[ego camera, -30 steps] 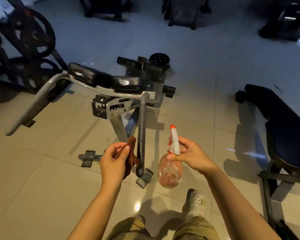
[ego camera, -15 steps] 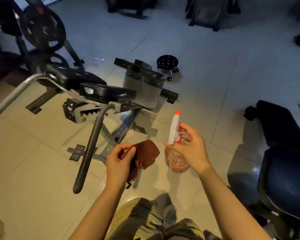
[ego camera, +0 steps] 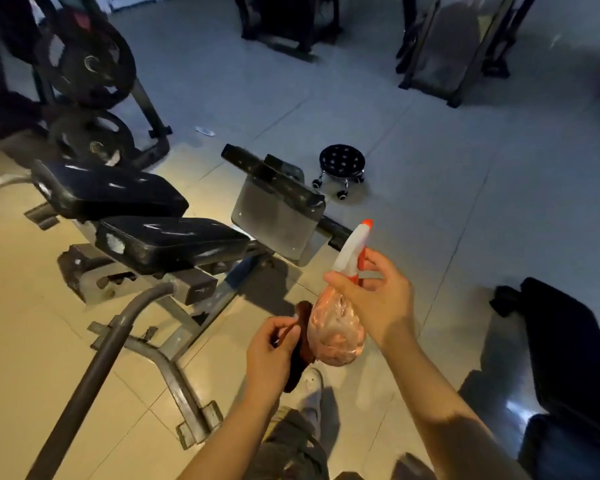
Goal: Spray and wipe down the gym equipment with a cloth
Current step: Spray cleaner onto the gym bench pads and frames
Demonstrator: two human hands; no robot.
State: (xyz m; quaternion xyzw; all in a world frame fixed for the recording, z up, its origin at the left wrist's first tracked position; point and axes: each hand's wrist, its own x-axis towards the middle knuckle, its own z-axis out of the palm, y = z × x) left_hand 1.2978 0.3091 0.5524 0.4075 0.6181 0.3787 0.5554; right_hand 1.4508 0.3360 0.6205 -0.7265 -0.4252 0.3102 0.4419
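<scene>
Right hand (ego camera: 378, 299) clamped round spray bottle (ego camera: 336, 327), left hand (ego camera: 269, 351) pinching cloth (ego camera: 300, 355) loosely: risks misting the cloth-side fingers, not the bench pad (ego camera: 170, 242).

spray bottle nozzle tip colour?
Orange-red, on the spray bottle; head view, the only one.

Bench (ego camera: 160, 237) left; bare floor (ego camera: 447, 202) ahead.

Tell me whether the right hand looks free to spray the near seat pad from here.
Probably yes: the right hand holds the spray bottle, and nothing stands between it and the seat pad.
</scene>
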